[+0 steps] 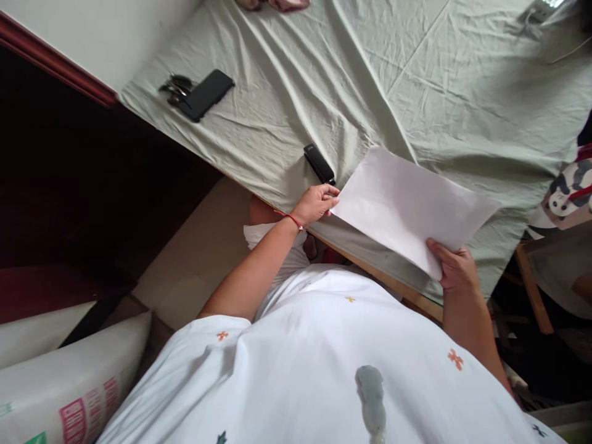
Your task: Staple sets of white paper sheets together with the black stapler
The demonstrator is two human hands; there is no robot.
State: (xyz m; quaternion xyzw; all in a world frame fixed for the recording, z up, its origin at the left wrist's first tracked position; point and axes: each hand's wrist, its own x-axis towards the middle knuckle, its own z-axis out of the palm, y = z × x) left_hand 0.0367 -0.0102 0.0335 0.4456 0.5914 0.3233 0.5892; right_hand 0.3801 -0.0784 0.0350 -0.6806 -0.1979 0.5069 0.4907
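Observation:
A white sheet of paper [402,206] lies partly lifted over the near edge of a table covered in pale green cloth [287,92]. My left hand [318,202], with a red string at the wrist, pinches the paper's left corner. At the near right corner, my right hand [456,266] grips the sheet with the thumb on top. A small black oblong device [319,164] lies on the cloth just beyond my left hand.
A black phone [206,94] and a bunch of keys [174,87] lie at the table's far left corner. A panda-print bag [568,191] sits at the right edge. White sacks [69,382] stand on the floor to the left. A wooden chair [531,290] is right.

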